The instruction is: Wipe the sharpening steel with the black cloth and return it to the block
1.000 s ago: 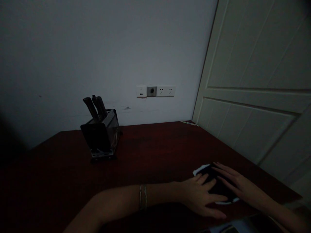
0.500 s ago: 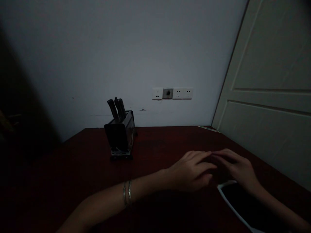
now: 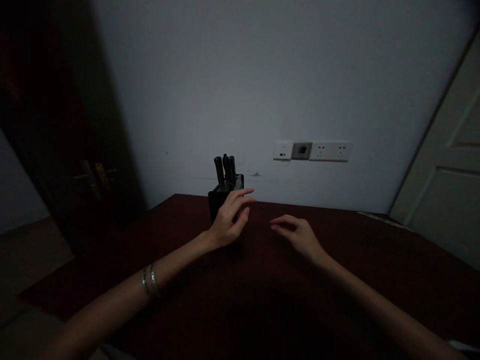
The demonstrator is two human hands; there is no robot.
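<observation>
My left hand [image 3: 231,217] is in front of a dark knife block [image 3: 215,201], with its fingers apart and nothing visible in them. It covers part of the block, and I cannot tell whether it touches it. Several black knife handles [image 3: 227,171] stick up from the block. To the right, above the dark red table [image 3: 262,280], my right hand [image 3: 298,234] holds its thumb and fingertips together in a pinch. Whatever might be between those fingertips is too small and dark to make out.
Behind the table is a pale wall with a row of sockets [image 3: 312,150]. A dark door with a handle [image 3: 92,175] stands at the left, a white panelled door [image 3: 450,185] at the right. A pale-edged thing [image 3: 463,346] shows at the lower right corner.
The view has turned left. My hands, which met at the fingertips over the table's right side, have moved apart and over toward the knife block. The dark, pale-edged thing has nearly left view.
</observation>
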